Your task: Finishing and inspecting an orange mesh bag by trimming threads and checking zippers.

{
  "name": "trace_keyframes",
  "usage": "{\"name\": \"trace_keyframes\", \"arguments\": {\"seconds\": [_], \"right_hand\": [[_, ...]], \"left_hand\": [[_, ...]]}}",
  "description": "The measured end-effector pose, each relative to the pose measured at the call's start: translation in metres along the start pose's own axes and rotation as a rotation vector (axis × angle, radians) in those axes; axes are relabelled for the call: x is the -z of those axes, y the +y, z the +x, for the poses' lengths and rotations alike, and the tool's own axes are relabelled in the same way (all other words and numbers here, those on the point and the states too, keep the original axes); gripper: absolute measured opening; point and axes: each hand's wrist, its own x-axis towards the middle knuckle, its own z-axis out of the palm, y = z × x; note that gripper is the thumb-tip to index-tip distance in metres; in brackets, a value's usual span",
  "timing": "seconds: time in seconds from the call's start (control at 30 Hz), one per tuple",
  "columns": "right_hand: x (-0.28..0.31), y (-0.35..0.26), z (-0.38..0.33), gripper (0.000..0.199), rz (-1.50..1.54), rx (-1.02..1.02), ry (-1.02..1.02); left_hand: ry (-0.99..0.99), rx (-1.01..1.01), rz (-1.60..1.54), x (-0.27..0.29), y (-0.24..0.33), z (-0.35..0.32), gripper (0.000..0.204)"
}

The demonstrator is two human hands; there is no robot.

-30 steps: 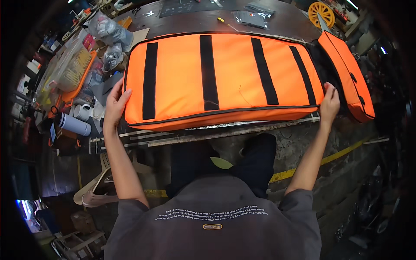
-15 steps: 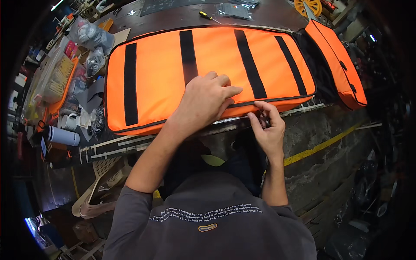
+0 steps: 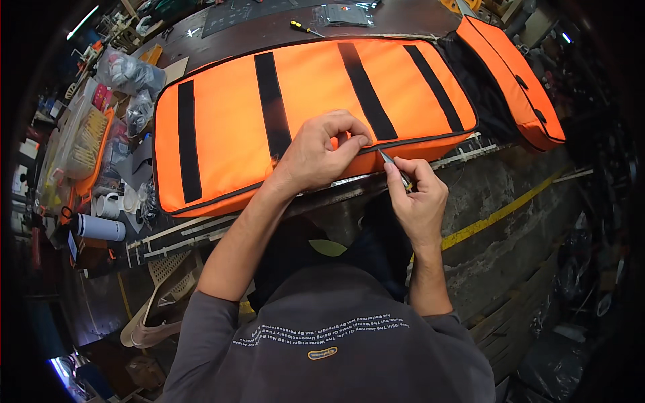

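Note:
A large orange fabric bag (image 3: 222, 134) with black strips across its top and dark piping lies at the table's near edge. Over its near edge, my left hand (image 3: 319, 151) has thumb and forefinger closed in a pinch. Whatever they hold, if anything, is too small to make out. My right hand (image 3: 418, 198), just to the right, grips a small pointed metal tool (image 3: 385, 157) that looks like thread snips. Its tip points up and left toward the piping, close to the left fingertips. The rest of the tool is mostly hidden by my fingers.
An orange side panel (image 3: 514, 84) joins the bag at right. Beyond the bag lie a yellow-and-black screwdriver (image 3: 306, 27) and a clear plastic packet (image 3: 342, 15). Plastic bags, bins, white mugs (image 3: 107, 205) and a white tumbler (image 3: 101, 228) crowd the left. A tan plastic chair (image 3: 158, 302) stands below.
My right hand has drawn slightly away from the bag's edge, and the tool's pointed tip now shows. The left fingers have curled into a pinch. The view has shifted a little.

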Motion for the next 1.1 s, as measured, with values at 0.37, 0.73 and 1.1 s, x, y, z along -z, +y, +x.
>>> {"name": "trace_keyframes", "arguments": {"seconds": [0.37,0.73,1.1], "right_hand": [[-0.011,-0.007,0.004,0.018,-0.049,0.065,0.008],[-0.009,0.018,-0.009,0.022,0.089,-0.042,0.076],[-0.033,-0.001,-0.009,0.026,0.176,0.042,-0.025]], "left_hand": [[-0.038,0.021,-0.071,-0.003,-0.003,0.003,0.013],[0.224,-0.183,-0.693,0.074,0.066,-0.051,0.013],[0.088,0.008,0.792,0.087,0.018,-0.089,0.013]]}}
